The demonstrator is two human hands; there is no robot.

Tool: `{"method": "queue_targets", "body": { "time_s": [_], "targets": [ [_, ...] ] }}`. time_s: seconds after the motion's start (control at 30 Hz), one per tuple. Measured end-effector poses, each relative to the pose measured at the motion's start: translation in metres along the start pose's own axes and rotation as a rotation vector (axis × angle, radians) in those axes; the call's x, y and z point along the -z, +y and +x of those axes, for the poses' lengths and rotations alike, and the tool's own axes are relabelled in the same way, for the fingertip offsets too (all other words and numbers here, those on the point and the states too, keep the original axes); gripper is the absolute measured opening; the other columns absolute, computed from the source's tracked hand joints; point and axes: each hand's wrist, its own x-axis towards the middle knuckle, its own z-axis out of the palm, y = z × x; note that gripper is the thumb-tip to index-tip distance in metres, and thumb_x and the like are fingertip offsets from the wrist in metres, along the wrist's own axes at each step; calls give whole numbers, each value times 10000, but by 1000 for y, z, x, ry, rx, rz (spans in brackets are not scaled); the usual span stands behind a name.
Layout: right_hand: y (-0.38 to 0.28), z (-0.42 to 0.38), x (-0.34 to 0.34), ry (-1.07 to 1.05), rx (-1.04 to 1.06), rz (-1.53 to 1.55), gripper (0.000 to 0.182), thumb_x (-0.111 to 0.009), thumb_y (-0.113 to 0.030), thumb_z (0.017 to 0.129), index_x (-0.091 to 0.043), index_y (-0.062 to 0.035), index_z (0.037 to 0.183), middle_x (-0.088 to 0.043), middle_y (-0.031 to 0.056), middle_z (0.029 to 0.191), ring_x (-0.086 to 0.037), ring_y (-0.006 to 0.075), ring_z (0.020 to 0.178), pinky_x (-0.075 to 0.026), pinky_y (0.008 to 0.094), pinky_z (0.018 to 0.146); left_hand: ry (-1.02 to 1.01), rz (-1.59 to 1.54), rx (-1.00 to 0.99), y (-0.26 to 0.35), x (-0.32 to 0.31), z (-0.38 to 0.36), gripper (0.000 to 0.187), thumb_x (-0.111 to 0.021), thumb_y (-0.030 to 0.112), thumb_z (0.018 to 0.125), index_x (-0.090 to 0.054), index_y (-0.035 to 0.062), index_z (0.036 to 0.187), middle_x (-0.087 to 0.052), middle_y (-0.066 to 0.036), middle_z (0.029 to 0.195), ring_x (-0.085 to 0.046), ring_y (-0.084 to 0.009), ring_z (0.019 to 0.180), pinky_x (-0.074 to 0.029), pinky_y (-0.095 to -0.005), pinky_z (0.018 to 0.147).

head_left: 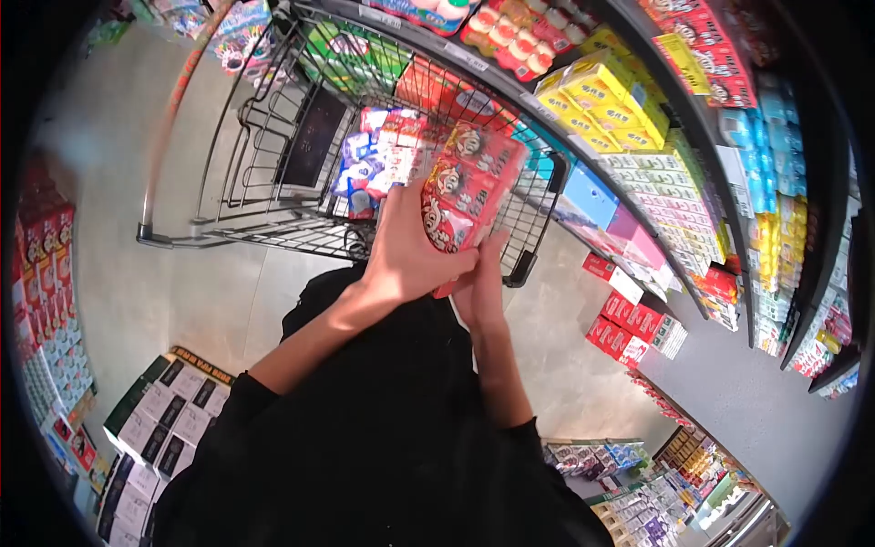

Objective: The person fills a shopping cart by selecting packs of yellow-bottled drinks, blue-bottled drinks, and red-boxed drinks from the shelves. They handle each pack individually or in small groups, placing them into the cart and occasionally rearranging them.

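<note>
A red multi-pack of drink cartons with cartoon faces (469, 182) is held between both hands in front of the body, over the near side of a wire shopping cart (273, 239). My left hand (406, 242) wraps round its left and lower side. Under the pack's lower right end, my right hand (478, 283) presses against it, its fingers partly hidden. Inside the cart, beside the pack, lie blue-and-white and red packages (375, 159).
Shelves of yellow cartons (606, 100) and other drinks run along the right. Red boxes (629, 328) stand low at the shelf's foot. Stacked white-and-black boxes (173, 410) are at lower left, with red cartons (46, 273) at far left. The cart handle (169, 137) points left.
</note>
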Motion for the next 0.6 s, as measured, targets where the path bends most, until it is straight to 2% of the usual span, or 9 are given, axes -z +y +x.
{"method": "queue_targets", "body": {
  "time_s": [0.1, 0.17, 0.2, 0.33, 0.37, 0.4, 0.47, 0.53, 0.6],
  "targets": [
    [-2, -11, 0, -31, 42, 78, 453, -463, -307, 965, -391, -19, 1308, -527, 91, 1246, -565, 175, 1056, -481, 324, 873, -19, 107, -177, 20, 3, 5, 881, -766, 252, 558, -379, -34, 1296, -491, -215, 1040, -481, -364, 1005, -407, -425, 886],
    [-10, -5, -6, 137, 205, -343, 357, -577, -132, 898, -494, 30, 1204, -591, 110, 1142, -600, 171, 978, -495, 312, 852, -44, 127, -335, 11, 2, 9, 841, -764, 231, 549, -417, 1, 1280, -502, -195, 1056, -483, -362, 1005, -413, -429, 867],
    [-21, -5, -14, 203, 187, -279, 303, -635, 5, 811, -562, 62, 1099, -632, 117, 1035, -624, 169, 900, -508, 296, 820, -97, 102, -357, 16, 8, 10, 817, -772, 244, 561, -434, 1, 1264, -502, -182, 1093, -491, -349, 1026, -411, -419, 869],
    [-41, -5, -15, 215, 254, -326, 272, -640, 50, 782, -595, 31, 1049, -650, 87, 982, -621, 142, 855, -499, 272, 776, -235, -39, -429, 11, 26, 4, 791, -766, 255, 643, -395, 1, 1294, -487, -174, 1177, -484, -346, 1108, -379, -397, 940],
    [-54, -4, -18, 191, 329, -398, 251, -641, 57, 777, -605, 19, 1022, -653, 76, 957, -617, 126, 835, -493, 257, 754, -330, -170, -415, 10, 32, 8, 772, -739, 153, 695, -341, -12, 1336, -472, -182, 1196, -502, -299, 1087, -433, -374, 896],
    [-71, -3, -19, 169, 404, -470, 233, -642, 65, 771, -614, 6, 995, -655, 64, 932, -612, 110, 814, -486, 242, 732, -322, -178, -457, 2, 36, 12, 772, -739, 153, 695, -341, -12, 1336, -472, -182, 1196, -502, -299, 1087, -433, -374, 896],
    [-116, 0, -13, 85, 570, -577, 208, -685, 61, 740, -617, -7, 925, -656, 40, 867, -599, 77, 723, -485, 240, 656, -341, -176, -292, -25, 41, 17, 704, -684, 116, 739, -340, -10, 1340, -509, -173, 1158, -526, -286, 1050, -447, -373, 874],
    [-167, -2, -28, 112, 745, -781, 221, -719, 16, 728, -617, -3, 924, -660, 52, 853, -617, 104, 700, -503, 245, 632, -266, 30, -113, -56, 50, 20, 621, -640, 92, 745, -384, -15, 1301, -545, -200, 1085, -552, -350, 997, -443, -366, 875],
    [-220, -9, -51, 154, 692, -835, 357, -758, 26, 674, -621, 13, 1003, -657, 72, 917, -625, 132, 754, -518, 276, 683, -169, 147, -175, -100, 60, 14, 616, -635, 74, 722, -404, -9, 1287, -566, -202, 1034, -569, -351, 948, -470, -385, 820]
  ]
}}
